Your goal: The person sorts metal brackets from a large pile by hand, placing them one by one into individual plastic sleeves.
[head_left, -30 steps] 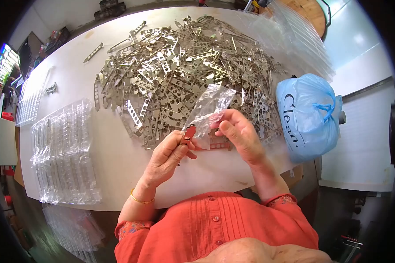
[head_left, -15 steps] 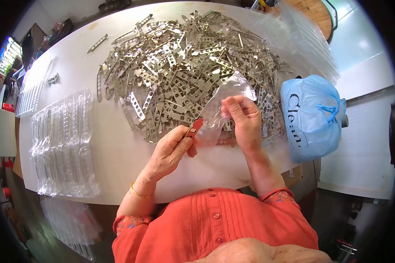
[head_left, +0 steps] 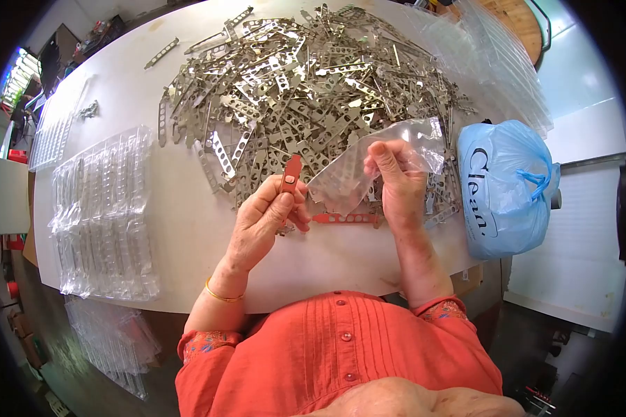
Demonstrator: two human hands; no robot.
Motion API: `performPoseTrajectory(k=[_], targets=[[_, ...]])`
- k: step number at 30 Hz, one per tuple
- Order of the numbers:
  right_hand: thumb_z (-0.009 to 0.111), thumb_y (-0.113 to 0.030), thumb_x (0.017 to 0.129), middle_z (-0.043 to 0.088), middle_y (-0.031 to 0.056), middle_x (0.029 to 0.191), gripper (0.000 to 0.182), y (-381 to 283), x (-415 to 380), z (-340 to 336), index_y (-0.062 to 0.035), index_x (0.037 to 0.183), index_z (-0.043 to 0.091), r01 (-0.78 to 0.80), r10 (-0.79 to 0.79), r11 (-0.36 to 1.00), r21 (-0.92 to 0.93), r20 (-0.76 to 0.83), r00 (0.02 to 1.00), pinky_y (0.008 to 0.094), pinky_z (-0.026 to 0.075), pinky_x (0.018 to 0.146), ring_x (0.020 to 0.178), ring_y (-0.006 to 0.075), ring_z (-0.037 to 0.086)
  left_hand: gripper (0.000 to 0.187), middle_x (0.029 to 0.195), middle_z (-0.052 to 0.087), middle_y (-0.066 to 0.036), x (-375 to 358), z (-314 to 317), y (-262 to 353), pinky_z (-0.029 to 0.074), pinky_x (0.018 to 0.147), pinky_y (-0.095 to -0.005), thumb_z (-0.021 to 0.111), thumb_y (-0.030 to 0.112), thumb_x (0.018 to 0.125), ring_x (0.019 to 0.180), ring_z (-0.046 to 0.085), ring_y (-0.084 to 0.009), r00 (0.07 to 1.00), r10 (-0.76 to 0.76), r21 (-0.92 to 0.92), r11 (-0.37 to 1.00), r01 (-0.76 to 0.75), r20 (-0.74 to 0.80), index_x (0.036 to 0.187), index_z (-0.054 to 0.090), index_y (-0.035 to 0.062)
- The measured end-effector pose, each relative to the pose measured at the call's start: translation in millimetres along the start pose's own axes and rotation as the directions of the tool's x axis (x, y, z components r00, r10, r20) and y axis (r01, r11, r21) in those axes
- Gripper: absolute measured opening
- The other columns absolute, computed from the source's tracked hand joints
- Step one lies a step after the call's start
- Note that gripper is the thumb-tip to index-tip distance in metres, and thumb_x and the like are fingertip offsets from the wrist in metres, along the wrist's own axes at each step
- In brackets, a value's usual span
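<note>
My left hand (head_left: 266,214) is closed on a narrow metal bracket (head_left: 291,170), pinched between thumb and fingers with its notched end pointing up. The bracket has a hole and looks reddish, like the shirt. My right hand (head_left: 400,182) pinches a clear plastic bag (head_left: 358,170), which spreads to the left and up behind the fingers. A second reddish bracket (head_left: 346,218) with a row of holes lies flat on the table between the hands. Beyond both hands rises a large pile of perforated metal brackets (head_left: 306,97).
On the left of the white table (head_left: 181,271) lie clear plastic trays (head_left: 104,222), with another tray (head_left: 59,128) farther back. A blue plastic bag (head_left: 508,191) printed "Clean" stands at the right. Clear plastic sheets (head_left: 494,62) lie at the back right.
My left hand has moved left and slightly up, turning the bracket more upright. The clear bag has shifted right with my right hand, uncovering the bracket on the table. The view has shifted slightly.
</note>
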State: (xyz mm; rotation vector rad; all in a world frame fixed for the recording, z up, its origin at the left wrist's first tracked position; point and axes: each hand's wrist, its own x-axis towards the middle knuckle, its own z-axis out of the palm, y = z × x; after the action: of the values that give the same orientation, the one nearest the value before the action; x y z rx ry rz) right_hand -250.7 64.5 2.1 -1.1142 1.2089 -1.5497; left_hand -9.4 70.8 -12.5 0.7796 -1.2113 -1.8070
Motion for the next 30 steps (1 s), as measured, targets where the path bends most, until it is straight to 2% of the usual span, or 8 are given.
performPoseTrajectory(k=[2, 4, 10, 18, 23, 27, 29, 30], targets=[[0.072, -0.023, 0.095, 0.065, 0.0013, 0.078, 0.020, 2, 2, 1, -0.0063, 0.090, 0.063, 0.040, -0.040, 0.999, 0.005, -0.044, 0.998, 0.0233, 0.048, 0.066, 0.070, 0.0085, 0.059, 0.024, 0.092, 0.065, -0.003, 0, -2, 0, 0.047, 0.066, -0.0216, 0.048, 0.022, 0.107, 0.078, 0.067, -0.0121, 1.000, -0.001, -0.038, 0.999, 0.000, -0.003, 0.113, 0.059, 0.0019], [0.072, -0.023, 0.094, 0.065, 0.0013, 0.078, 0.020, 4, 1, 4, -0.0063, 0.090, 0.063, 0.066, -0.067, 0.998, -0.017, -0.075, 0.995, 0.0232, 0.048, 0.066, 0.070, 0.0084, 0.060, 0.027, 0.111, 0.063, -0.011, -1, -4, -3, 0.056, 0.072, -0.0268, 0.050, 0.025, 0.106, 0.086, 0.068, -0.0177, 0.997, -0.071, -0.112, 0.991, 0.075, 0.032, 0.107, 0.060, -0.0004], [0.073, -0.024, 0.094, 0.064, 0.0009, 0.078, 0.021, 7, -2, 12, -0.0063, 0.090, 0.063, 0.123, -0.128, 0.991, -0.046, -0.123, 0.984, 0.0235, 0.049, 0.065, 0.071, 0.0079, 0.060, 0.031, 0.120, 0.063, -0.013, 0, 1, 0, 0.058, 0.074, -0.0280, 0.051, 0.026, 0.105, 0.100, 0.069, -0.0214, 0.996, -0.082, -0.095, 0.992, 0.084, 0.025, 0.110, 0.061, -0.0024], [0.072, -0.026, 0.095, 0.064, 0.0021, 0.079, 0.022, -1, -8, 19, -0.0061, 0.092, 0.062, 0.044, -0.049, 0.997, -0.063, -0.077, 0.996, 0.0248, 0.049, 0.065, 0.069, 0.0082, 0.058, 0.032, 0.122, 0.065, -0.014, 1, -2, -3, 0.053, 0.069, -0.0219, 0.053, 0.027, 0.104, 0.093, 0.072, -0.0200, 0.997, -0.081, -0.141, 0.987, 0.080, 0.003, 0.114, 0.061, -0.0018], [0.070, -0.025, 0.096, 0.063, 0.0025, 0.079, 0.021, 12, 5, 10, -0.0061, 0.094, 0.062, 0.290, -0.293, 0.956, -0.046, -0.105, 0.950, 0.0216, 0.043, 0.045, 0.065, 0.0072, 0.056, 0.031, 0.120, 0.067, -0.014, 2, -1, 2, 0.046, 0.063, -0.0182, 0.053, 0.028, 0.105, 0.086, 0.073, -0.0182, 0.993, -0.105, -0.123, 0.988, 0.099, -0.046, 0.115, 0.062, -0.0001], [0.069, -0.024, 0.097, 0.063, 0.0025, 0.080, 0.019, 15, -2, 13, -0.0064, 0.096, 0.061, 0.282, -0.284, 0.958, -0.047, -0.054, 0.957, 0.0201, 0.040, 0.039, 0.065, 0.0063, 0.056, 0.029, 0.119, 0.067, -0.015, 2, 0, -1, 0.044, 0.061, -0.0179, 0.052, 0.028, 0.105, 0.086, 0.073, -0.0176, 0.994, -0.108, -0.169, 0.980, 0.104, -0.019, 0.113, 0.062, 0.0011], [0.069, -0.024, 0.097, 0.064, 0.0028, 0.081, 0.019, 10, -9, 17, -0.0064, 0.098, 0.061, 0.104, -0.103, 0.995, 0.010, -0.067, 0.992, 0.0191, 0.041, 0.043, 0.067, 0.0061, 0.057, 0.029, 0.119, 0.067, -0.015, 1, -1, -3, 0.044, 0.061, -0.0177, 0.052, 0.028, 0.105, 0.087, 0.073, -0.0174, 0.994, -0.106, -0.175, 0.979, 0.102, -0.016, 0.112, 0.062, 0.0015], [0.069, -0.024, 0.097, 0.064, 0.0028, 0.081, 0.019, 11, -10, 17, -0.0064, 0.098, 0.061, 0.102, -0.101, 0.995, 0.012, -0.066, 0.993, 0.0191, 0.041, 0.043, 0.067, 0.0061, 0.057, 0.028, 0.119, 0.067, -0.016, 1, -1, -5, 0.044, 0.061, -0.0178, 0.052, 0.027, 0.105, 0.087, 0.073, -0.0178, 0.995, -0.096, -0.181, 0.979, 0.092, -0.015, 0.111, 0.061, 0.0018]])
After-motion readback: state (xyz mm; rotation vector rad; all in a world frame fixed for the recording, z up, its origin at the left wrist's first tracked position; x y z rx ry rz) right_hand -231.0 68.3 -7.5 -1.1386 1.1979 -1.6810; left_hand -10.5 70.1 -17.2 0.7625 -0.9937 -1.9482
